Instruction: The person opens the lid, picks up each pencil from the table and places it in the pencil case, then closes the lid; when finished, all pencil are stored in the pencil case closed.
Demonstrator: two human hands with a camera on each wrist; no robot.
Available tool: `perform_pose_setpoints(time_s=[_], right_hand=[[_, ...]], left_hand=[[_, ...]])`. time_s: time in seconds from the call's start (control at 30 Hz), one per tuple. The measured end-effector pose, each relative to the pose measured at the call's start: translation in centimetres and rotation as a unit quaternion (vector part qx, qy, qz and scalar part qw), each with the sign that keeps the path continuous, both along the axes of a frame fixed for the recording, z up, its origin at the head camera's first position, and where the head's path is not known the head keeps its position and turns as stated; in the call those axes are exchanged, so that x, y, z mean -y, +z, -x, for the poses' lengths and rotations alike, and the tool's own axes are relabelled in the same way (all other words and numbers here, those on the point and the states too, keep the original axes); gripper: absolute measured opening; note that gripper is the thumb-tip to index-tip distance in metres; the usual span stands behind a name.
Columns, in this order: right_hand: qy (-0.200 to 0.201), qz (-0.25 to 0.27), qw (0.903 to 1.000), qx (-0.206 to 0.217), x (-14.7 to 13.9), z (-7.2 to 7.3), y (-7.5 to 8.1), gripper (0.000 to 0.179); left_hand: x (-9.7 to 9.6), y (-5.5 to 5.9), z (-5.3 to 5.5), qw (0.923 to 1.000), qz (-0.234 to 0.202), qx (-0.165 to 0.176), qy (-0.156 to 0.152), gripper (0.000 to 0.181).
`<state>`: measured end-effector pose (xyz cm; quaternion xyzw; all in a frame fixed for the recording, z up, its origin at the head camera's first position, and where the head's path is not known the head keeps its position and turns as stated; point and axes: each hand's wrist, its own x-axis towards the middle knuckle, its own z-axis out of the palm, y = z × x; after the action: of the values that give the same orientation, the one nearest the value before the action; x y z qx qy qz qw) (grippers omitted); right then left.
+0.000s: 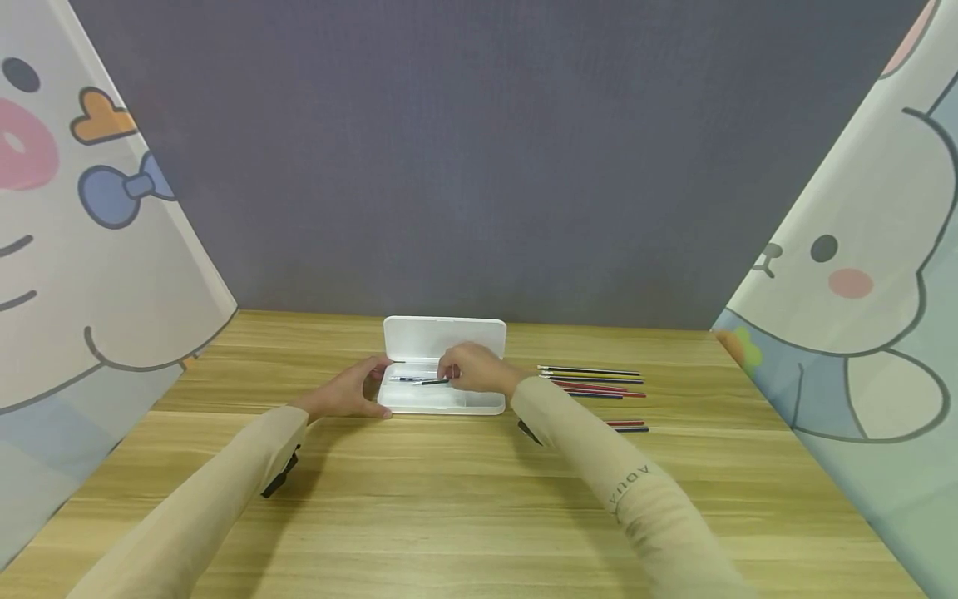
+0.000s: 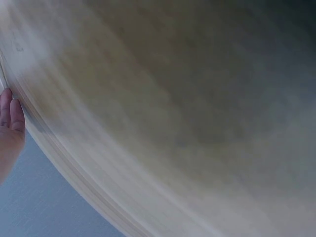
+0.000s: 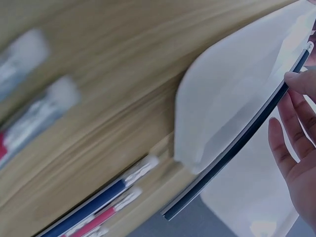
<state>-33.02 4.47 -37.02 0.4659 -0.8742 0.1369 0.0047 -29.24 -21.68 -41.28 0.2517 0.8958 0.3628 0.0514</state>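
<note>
A white pencil case [image 1: 419,408] lies on the table with its lid [image 1: 415,337] raised at the back. At its left end, my left hand [image 1: 348,391] grips the case, thumb at the near corner and fingers at the far one. Over the tray, my right hand [image 1: 475,368] pinches a dark pencil [image 1: 432,382]. The right wrist view shows this pencil [image 3: 247,131] long and dark, between thumb and fingers. Another pencil [image 1: 404,378] lies inside the case. Only some fingers [image 2: 17,116] of the left hand show at the left wrist view's edge.
Right of the case, several pencils [image 1: 591,370] with white ends lie in a group on the wooden table [image 1: 449,499]. Nearer, more pencils [image 1: 629,429] are partly hidden by the right sleeve. A dark grey panel [image 1: 479,166] rises behind the table.
</note>
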Motion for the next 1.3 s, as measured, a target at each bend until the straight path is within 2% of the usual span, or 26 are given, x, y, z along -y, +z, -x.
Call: perform_pose_setpoints(time_s=[0.27,0.5,0.87,1.13,1.3], right_hand=[[-0.013,0.008,0.9999,0.001,1.8,0.7,-0.2,0.016],[-0.038,0.01,0.9992,0.004,2.7,1.4,-0.2,0.011],[-0.05,0.007,0.9987,0.005,3.9,1.3,0.1,0.013],[-0.054,-0.005,0.9984,0.015,4.4,1.6,-0.5,0.013],[-0.052,-0.007,0.9986,0.004,4.5,1.6,-1.0,0.014]], left_hand=[[0.0,0.0,0.1,1.0,0.006,0.001,0.001,0.086],[-0.2,0.2,-0.1,0.9999,-0.009,0.007,-0.005,0.083],[0.0,0.0,0.1,0.9999,-0.01,0.012,-0.005,0.083],[0.0,-0.1,0.2,1.0,-0.004,0.008,-0.004,0.084],[0.0,0.0,0.1,1.0,-0.001,0.008,-0.003,0.085]])
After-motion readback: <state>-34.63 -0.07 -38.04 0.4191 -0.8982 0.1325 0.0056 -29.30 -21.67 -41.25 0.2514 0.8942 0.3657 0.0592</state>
